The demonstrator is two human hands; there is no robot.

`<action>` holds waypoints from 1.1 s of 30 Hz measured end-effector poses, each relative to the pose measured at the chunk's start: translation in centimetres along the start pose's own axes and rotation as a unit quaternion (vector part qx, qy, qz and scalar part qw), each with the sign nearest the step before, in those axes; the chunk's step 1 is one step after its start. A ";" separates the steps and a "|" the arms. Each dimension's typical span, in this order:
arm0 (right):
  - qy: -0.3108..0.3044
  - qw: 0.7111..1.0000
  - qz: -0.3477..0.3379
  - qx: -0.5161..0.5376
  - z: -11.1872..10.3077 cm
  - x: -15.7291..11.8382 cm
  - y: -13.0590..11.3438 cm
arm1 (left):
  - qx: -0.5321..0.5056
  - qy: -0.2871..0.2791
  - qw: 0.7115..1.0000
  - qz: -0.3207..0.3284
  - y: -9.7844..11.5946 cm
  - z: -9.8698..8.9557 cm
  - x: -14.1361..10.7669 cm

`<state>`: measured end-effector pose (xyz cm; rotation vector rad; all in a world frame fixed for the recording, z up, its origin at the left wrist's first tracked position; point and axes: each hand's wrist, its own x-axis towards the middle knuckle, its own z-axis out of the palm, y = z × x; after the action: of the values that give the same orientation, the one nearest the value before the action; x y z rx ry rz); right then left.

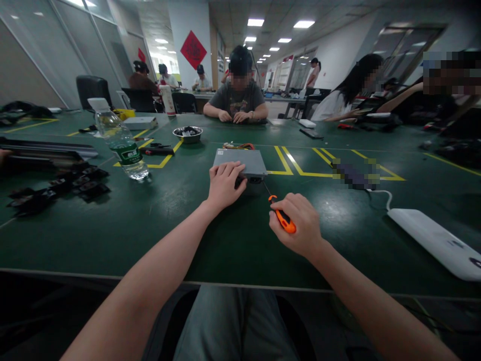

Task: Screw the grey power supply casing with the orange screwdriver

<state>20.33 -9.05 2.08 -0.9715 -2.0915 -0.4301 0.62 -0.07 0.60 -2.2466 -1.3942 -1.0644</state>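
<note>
A grey metal box (244,159), which looks like a power supply unit, lies flat on the green table (240,250). Coloured wires (239,146) come out at its far side. My left hand (226,184) is on the box's near left corner, fingers over its top and thumb at the near side, gripping it. In my right hand (296,223) is an orange and black screwdriver (286,222). Its thin shaft points up and left to the box's near right corner; whether the tip touches is too small to tell.
A water bottle (126,145), black parts (75,183) and a metal bowl (188,133) stand to the left. At right are a white power bank (432,240) and a cabled phone (355,174). A person (236,93) sits opposite.
</note>
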 end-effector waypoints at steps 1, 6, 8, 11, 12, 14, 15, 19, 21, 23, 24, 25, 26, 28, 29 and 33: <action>0.001 1.000 0.006 0.005 0.0 0.0 0.0 | -0.001 0.001 1.000 0.000 0.0 0.0 0.0; 0.018 0.995 0.093 0.020 0.3 -0.4 0.1 | -0.003 -0.007 1.000 -0.008 0.0 0.0 0.0; 0.021 0.997 0.069 0.008 0.4 -0.5 0.1 | -0.002 -0.011 1.000 -0.009 0.0 -0.1 0.0; 0.020 1.000 0.007 -0.006 0.3 -0.3 -0.1 | 0.002 -0.012 1.000 -0.009 0.1 -0.1 0.0; 0.018 1.000 -0.002 -0.005 0.2 -0.2 -0.1 | 0.003 -0.011 1.000 -0.009 0.1 -0.1 0.0; 0.012 1.000 -0.007 -0.002 0.2 -0.1 -0.2 | 0.006 -0.010 1.000 -0.009 0.1 0.0 0.0; 0.012 1.000 -0.007 0.000 0.2 0.0 -0.2 | 0.007 -0.009 1.000 -0.009 0.1 0.0 0.0; 0.022 1.000 -0.006 0.003 0.4 -0.1 0.0 | 0.003 -0.006 1.000 -0.009 0.0 0.1 0.0; 0.026 1.000 -0.008 -0.002 0.4 -0.1 0.1 | 0.000 -0.004 1.000 -0.008 0.0 0.0 0.0; 0.026 1.000 -0.010 -0.007 0.4 -0.2 0.1 | -0.001 -0.006 1.000 -0.008 0.1 0.0 0.0; 0.027 1.000 -0.011 -0.009 0.4 -0.2 0.1 | -0.001 -0.007 1.000 -0.009 0.1 0.0 0.0; 0.030 0.999 -0.012 -0.009 0.4 -0.2 0.1 | -0.001 -0.007 1.000 -0.009 0.1 0.0 0.0; 0.033 0.999 -0.012 -0.008 0.3 -0.2 0.1 | -0.001 -0.007 1.000 -0.008 0.1 -0.1 0.0; 0.041 0.999 -0.014 -0.005 0.2 -0.3 0.1 | -0.002 -0.007 1.000 -0.009 0.1 -0.1 0.0; 0.045 0.999 -0.014 -0.003 0.2 -0.3 0.1 | -0.003 -0.008 1.000 -0.009 0.1 -0.1 0.0; 0.056 0.998 -0.031 0.014 0.2 -0.5 0.1 | -0.009 -0.011 1.000 -0.012 0.2 -0.2 0.0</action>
<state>20.48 -9.15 1.60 -0.8482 -2.0248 -0.4765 0.67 -0.28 0.71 -2.2670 -1.4287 -1.0678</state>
